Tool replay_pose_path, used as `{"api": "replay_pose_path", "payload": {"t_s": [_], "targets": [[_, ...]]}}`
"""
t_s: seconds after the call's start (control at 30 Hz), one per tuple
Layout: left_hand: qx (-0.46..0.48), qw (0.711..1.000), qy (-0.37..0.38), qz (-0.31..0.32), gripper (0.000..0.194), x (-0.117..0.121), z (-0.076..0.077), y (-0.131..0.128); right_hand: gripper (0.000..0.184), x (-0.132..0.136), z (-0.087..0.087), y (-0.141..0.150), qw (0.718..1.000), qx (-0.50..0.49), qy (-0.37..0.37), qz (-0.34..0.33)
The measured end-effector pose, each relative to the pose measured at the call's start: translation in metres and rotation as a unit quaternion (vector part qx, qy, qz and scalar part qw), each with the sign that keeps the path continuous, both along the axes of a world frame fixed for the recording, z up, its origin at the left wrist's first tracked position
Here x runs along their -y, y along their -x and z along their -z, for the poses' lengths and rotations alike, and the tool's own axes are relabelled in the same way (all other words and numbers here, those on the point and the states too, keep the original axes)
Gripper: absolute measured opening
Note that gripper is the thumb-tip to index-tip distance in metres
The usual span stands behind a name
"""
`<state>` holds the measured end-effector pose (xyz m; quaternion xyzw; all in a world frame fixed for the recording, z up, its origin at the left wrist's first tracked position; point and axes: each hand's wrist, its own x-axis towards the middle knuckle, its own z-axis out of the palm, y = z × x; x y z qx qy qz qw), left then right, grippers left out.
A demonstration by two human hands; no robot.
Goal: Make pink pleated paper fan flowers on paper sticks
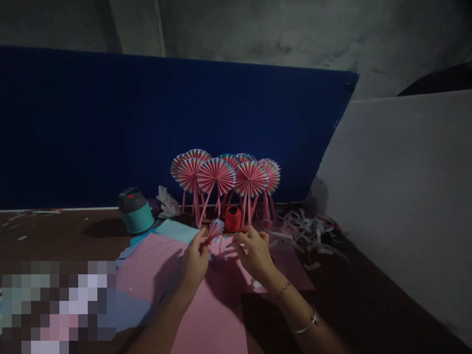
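Observation:
A folded pink pleated paper fan with a pale blue edge is pinched in my left hand, over the pink paper sheets. To the right of it, my right hand is closed with fingertips together; what they hold, if anything, is too small to make out. Just beyond the hands stands a red-orange spool of thread. Behind it, several round pink paper fans stand upright on pink paper legs.
A teal and dark grey lidded container stands at the left beside crumpled clear plastic. Light blue paper lies near it. Curled white paper strips are heaped at the right. A blue board rises behind the table.

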<state>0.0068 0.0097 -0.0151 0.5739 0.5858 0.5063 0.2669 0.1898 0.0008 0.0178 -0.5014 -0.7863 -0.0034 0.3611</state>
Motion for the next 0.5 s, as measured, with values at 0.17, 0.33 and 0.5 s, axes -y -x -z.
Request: {"api": "replay_pose_path", "payload": {"t_s": [0.17,0.33,0.5], "targets": [[-0.109,0.994,-0.015,-0.022,0.030,0.014,-0.012,-0.006,0.012,0.016,-0.004,0.019,0.996,0.048,-0.068,-0.035],[-0.179,0.984,-0.013,0.000,0.035,0.022,-0.018,-0.013,0.014,0.015,0.002,0.028,0.994,0.054,-0.091,-0.027],[-0.199,0.977,-0.048,0.052,0.046,0.023,-0.017,-0.015,0.016,0.009,0.006,0.024,0.997,0.035,-0.074,0.001]]}}
